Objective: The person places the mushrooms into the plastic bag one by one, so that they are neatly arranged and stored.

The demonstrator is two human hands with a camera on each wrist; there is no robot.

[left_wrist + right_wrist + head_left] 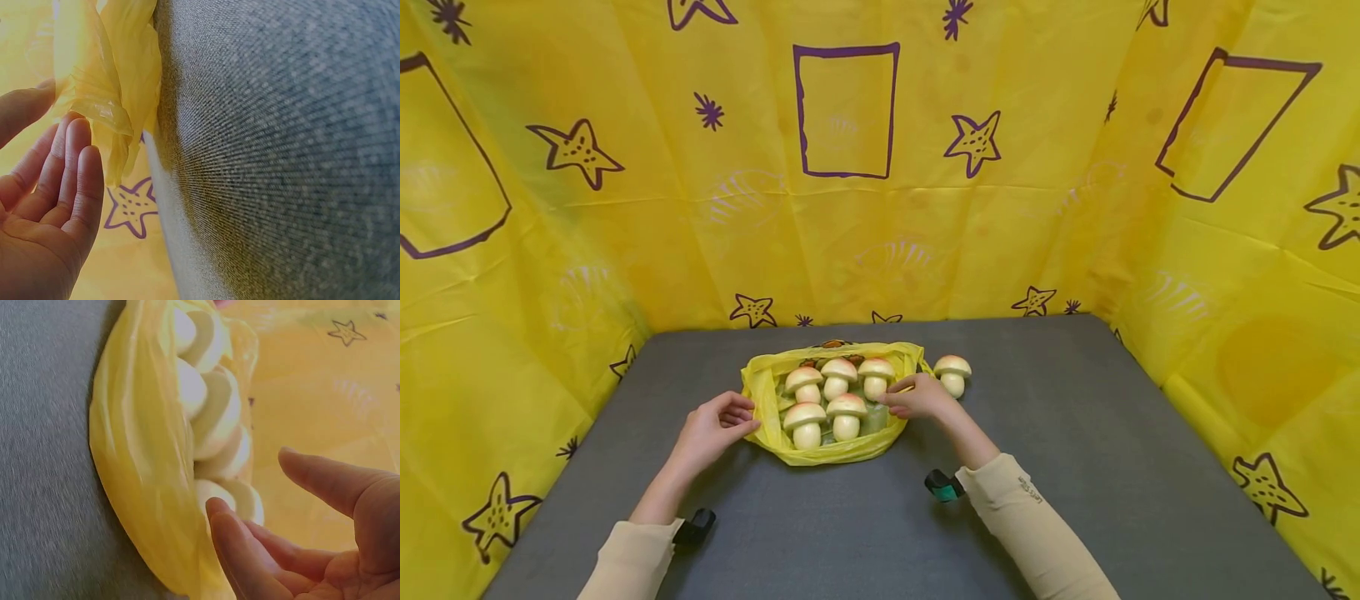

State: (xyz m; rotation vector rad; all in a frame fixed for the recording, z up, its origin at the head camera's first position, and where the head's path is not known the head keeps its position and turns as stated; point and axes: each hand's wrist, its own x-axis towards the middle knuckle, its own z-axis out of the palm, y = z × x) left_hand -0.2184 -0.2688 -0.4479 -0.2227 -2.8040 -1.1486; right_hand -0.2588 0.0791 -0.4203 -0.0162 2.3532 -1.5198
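A yellow plastic bag [842, 454] lies with its mouth wide, holding several toy mushrooms [846, 406] with cream caps tinged red. At the bag's left rim is my left hand [715, 423]; its fingertips touch the thin plastic [100, 112], thumb and fingers apart. My right hand [921, 397] reaches over the right rim, fingertips beside the stem of the back-right mushroom [876, 377]. In the right wrist view, thumb and fingers of that hand [306, 537] are spread with nothing between them. One more mushroom [952, 375] stands outside the bag, just beyond the right hand.
Underneath is a dark grey table [1037, 417]. Yellow cloth walls [850, 250] with purple starfish and frame drawings stand along its back and sides. A dark band [943, 486] sits at the right wrist and another [696, 527] at the left.
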